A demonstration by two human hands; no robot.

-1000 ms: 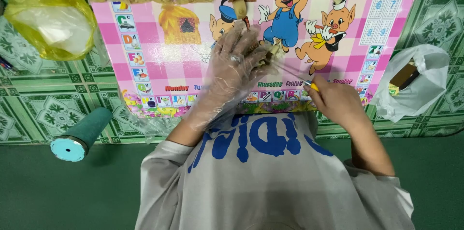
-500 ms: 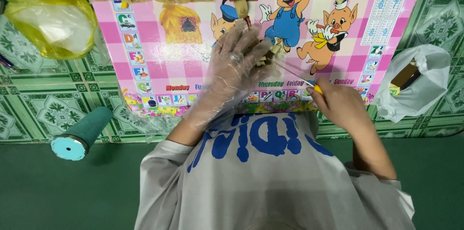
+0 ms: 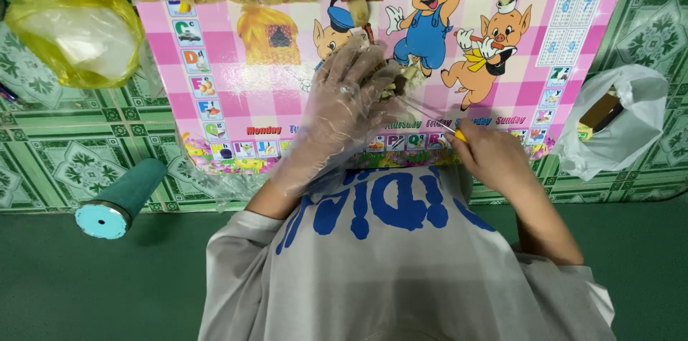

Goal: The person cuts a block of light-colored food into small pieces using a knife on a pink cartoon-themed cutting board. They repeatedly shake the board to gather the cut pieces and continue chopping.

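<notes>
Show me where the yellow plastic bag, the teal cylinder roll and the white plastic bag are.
yellow plastic bag (image 3: 75,29), head view, middle of its bulging side.
teal cylinder roll (image 3: 122,198), head view, on its dark side near the pale end.
white plastic bag (image 3: 616,133), head view, its crumpled front.

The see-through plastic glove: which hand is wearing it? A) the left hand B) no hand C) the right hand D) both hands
A: the thin see-through plastic glove covers the left hand pressing on the small tan food piece, while the right hand is bare and holds a thin yellow-handled knife.
</notes>
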